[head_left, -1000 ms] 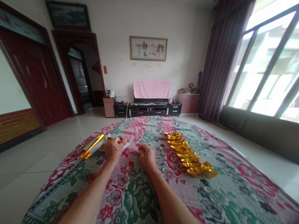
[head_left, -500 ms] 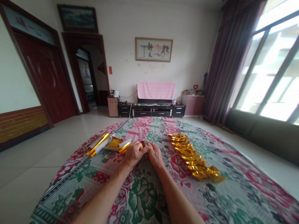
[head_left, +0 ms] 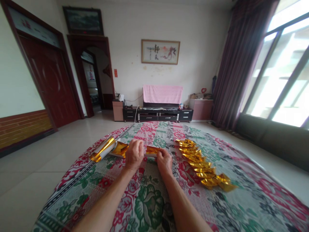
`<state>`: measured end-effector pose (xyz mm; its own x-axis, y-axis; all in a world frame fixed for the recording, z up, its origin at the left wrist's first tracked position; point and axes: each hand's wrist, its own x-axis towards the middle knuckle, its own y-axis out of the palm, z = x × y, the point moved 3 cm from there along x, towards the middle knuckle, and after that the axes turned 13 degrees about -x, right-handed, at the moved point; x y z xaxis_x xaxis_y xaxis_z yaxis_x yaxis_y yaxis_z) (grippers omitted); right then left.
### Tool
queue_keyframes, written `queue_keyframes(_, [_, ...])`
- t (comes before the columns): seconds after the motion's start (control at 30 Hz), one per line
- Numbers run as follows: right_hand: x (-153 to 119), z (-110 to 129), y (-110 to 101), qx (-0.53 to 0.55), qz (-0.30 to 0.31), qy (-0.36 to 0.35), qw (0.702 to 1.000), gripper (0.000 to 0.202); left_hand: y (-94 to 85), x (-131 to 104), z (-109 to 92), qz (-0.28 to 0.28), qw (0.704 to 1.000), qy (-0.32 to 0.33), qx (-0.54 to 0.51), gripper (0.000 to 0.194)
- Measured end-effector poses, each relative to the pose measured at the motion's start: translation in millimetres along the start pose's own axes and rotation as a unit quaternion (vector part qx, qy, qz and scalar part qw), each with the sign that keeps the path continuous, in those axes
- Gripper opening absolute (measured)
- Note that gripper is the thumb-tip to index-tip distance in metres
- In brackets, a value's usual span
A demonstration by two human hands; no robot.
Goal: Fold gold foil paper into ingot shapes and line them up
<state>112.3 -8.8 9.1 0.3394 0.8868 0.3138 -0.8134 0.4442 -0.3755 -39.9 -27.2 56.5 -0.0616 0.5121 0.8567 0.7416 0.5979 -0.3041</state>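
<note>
Gold foil strip [head_left: 152,150]: right hand [head_left: 164,160] pinches end, left hand [head_left: 134,154] grips farther left, fingers curled.

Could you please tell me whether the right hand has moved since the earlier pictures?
Yes: the right hand has moved to the right, judged against the large green flower on the tablecloth.

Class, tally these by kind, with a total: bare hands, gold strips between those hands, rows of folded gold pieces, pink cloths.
Bare hands: 2 (left hand, right hand)
Gold strip between them: 1
Row of folded gold pieces: 1 (pieces overlap, not counted singly)
Pink cloth: 1
Total: 5
</note>
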Motion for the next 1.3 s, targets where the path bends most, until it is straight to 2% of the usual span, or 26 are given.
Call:
queue_keyframes(0.07, [0,-1,2,-0.018,0.007,-0.014,1.0,0.034,-11.7,5,20,-0.053,0.996,-0.042,0.052,0.02])
queue_keyframes(0.17, [0,0,4,-0.054,0.01,-0.032,0.998,0.034,-27.1,8,46,-0.065,0.979,-0.136,0.14,0.024])
queue_keyframes(0.2, [0,1,4,-0.065,0.009,-0.036,0.997,0.034,-30.8,8,53,-0.051,0.97,-0.174,0.164,0.026])
queue_keyframes(0.3, [0,2,4,-0.085,0.009,-0.039,0.996,0.035,-35.3,8,62,0.046,0.936,-0.285,0.201,0.031])
queue_keyframes(0.43, [1,2,3,-0.097,0.017,-0.038,0.994,0.035,-36.2,8,62,0.125,0.902,-0.351,0.22,0.036])
queue_keyframes(0.53, [0,2,4,-0.106,0.022,-0.038,0.993,0.034,-35.6,6,64,0.147,0.893,-0.352,0.237,0.032])
queue_keyframes(0.7, [-1,4,2,-0.104,0.027,-0.037,0.994,0.036,-31.5,5,65,0.164,0.906,-0.295,0.257,0.028])
queue_keyframes(0.87, [-1,7,0,-0.091,0.026,-0.037,0.995,0.037,-35.8,12,63,0.107,0.917,-0.289,0.252,0.029])
queue_keyframes(1.13, [-3,10,-2,-0.094,0.022,-0.041,0.994,0.037,-64.9,19,70,-0.024,0.925,-0.273,0.263,0.032])
queue_keyframes(1.2, [-3,9,-2,-0.096,0.023,-0.041,0.994,0.037,-69.8,18,73,-0.036,0.923,-0.264,0.279,0.032])
queue_keyframes(1.3, [-2,8,-1,-0.093,0.019,-0.044,0.994,0.037,-72.2,14,79,-0.025,0.919,-0.267,0.29,0.033])
